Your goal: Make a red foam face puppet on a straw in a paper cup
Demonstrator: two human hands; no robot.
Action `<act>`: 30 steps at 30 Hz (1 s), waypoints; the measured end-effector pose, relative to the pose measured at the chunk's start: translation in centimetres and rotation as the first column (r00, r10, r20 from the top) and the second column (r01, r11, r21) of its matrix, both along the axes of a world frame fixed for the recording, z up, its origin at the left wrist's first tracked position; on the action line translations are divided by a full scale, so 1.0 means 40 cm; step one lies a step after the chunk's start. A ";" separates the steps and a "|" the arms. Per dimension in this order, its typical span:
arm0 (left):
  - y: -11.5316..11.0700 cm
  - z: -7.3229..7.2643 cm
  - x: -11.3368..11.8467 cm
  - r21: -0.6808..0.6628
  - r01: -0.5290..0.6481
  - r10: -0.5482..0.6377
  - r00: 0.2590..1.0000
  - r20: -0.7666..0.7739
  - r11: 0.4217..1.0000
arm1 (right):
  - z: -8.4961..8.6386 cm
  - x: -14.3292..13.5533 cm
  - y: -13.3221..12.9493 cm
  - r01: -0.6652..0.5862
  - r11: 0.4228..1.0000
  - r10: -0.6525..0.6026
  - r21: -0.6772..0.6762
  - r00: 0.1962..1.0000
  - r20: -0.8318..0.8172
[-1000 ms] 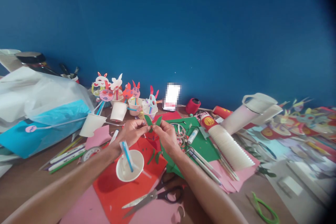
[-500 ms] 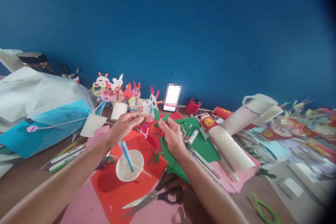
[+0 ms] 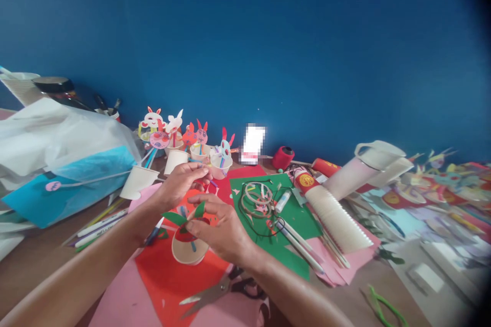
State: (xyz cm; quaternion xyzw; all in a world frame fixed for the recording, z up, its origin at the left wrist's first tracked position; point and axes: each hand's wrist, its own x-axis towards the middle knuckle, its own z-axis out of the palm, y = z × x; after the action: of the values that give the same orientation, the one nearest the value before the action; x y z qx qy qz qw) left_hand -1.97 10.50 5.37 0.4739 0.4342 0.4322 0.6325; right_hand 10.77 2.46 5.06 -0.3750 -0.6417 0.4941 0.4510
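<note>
My right hand (image 3: 220,222) pinches a red paper cutout with green ear-like strips (image 3: 175,218). The cutout is over a white paper cup (image 3: 187,255), partly covering a blue straw (image 3: 194,246) in it. Close behind, my left hand (image 3: 187,180) is closed with its fingertips together; what they hold, if anything, I cannot make out. The cup rests on a red paper sheet (image 3: 164,278). In front of it lie open scissors (image 3: 217,291), their handles partly behind my right forearm.
Paper animal faces on straws (image 3: 201,135) stand in cups at the back. A green sheet (image 3: 297,253) bears a cable and a glue tube (image 3: 283,201). Markers (image 3: 102,225) lie left by a plastic bag (image 3: 69,122). A white pitcher (image 3: 358,171) leans at right beside a lit phone (image 3: 253,143).
My right hand has brought the cutout left and down, from beside the green sheet to over the cup. The left hand has shifted slightly and stays closed.
</note>
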 end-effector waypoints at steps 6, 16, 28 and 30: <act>0.000 -0.014 0.003 0.009 0.071 -0.070 0.997 -0.013 0.997 | -0.007 -0.017 0.009 0.057 0.993 -0.069 0.106 0.991 0.113; -0.014 -0.036 0.025 -0.006 0.234 -0.233 0.970 0.071 0.972 | 0.001 0.102 0.094 0.255 0.967 -0.255 -0.025 0.967 -0.023; -0.020 -0.057 0.049 0.030 0.297 -0.297 0.933 0.205 0.954 | -0.043 0.120 0.119 0.308 0.951 -0.309 -0.035 0.951 -0.019; -0.020 -0.056 0.049 0.020 0.294 -0.292 0.933 0.212 0.956 | -0.045 0.120 0.118 0.325 0.945 -0.325 -0.023 0.946 -0.002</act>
State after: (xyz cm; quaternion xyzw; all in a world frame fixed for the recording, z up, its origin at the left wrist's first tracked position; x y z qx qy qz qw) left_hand 0.00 9.70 3.14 0.4805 0.2910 0.3788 0.7355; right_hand 15.58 7.18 3.25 -0.4794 -0.5642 0.4213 0.5238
